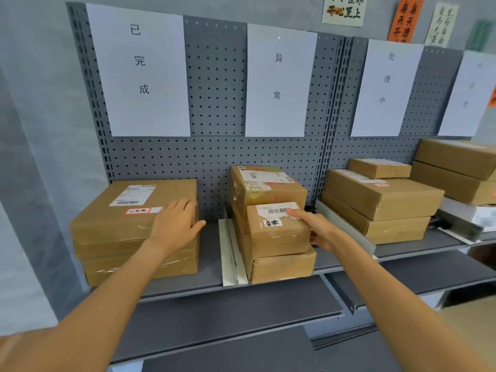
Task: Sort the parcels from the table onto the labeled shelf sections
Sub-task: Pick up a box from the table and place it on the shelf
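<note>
Grey shelf (209, 287) with pegboard back (214, 76); four paper signs taped up, left sign (139, 73), middle sign (279, 81), third sign (386, 87), fourth sign (469, 95) partly cut off at the frame edge. Left hand (175, 224) lies flat, fingers straight, on the right end of the top box (128, 210) of a two-box stack under the left sign; lower box (139, 264) beneath it. White divider (230, 253) stands between that section and the middle one. Right hand (318, 229) holds the small box (276, 226) from its right side, index finger stretched over its barcode label, other fingers mostly hidden behind the box. Small box sits on a base box (281, 267), touching a taller box (265, 186) behind it, all under the middle sign. Right section: three stacked boxes (381, 200), more boxes (456, 170) further right. Lower shelf (228, 315) below.
</note>
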